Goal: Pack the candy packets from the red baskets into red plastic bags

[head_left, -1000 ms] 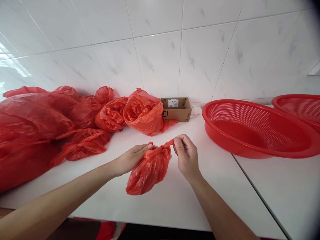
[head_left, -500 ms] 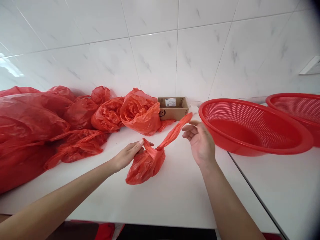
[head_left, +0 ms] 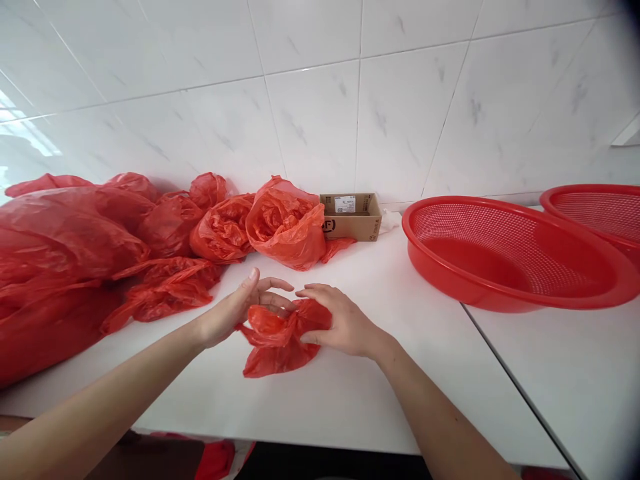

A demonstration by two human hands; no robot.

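A small red plastic bag [head_left: 280, 353], crumpled and translucent, is between my hands over the white table. My left hand [head_left: 240, 308] is at its left side, thumb raised and fingers stretched apart behind a loop of the film. From the right, my right hand [head_left: 345, 320] curves around the gathered part of the bag, with the thumb in front and the fingers over the top. Part of the bag is hidden behind the right hand's fingers. What the bag contains, if anything, cannot be made out.
Large red plastic bags [head_left: 65, 233] are heaped at the left, with a rolled-open red bag [head_left: 285, 227] near the wall. A small cardboard box [head_left: 353, 227] stands beside it. Two red perforated basins [head_left: 500, 293] occupy the right. A dark seam [head_left: 520, 380] crosses the table.
My right hand has moved left and down from the bag's stretched end onto its gathered part. My left hand has loosened its pinch and spread its fingers. The long twisted end is now bunched in.
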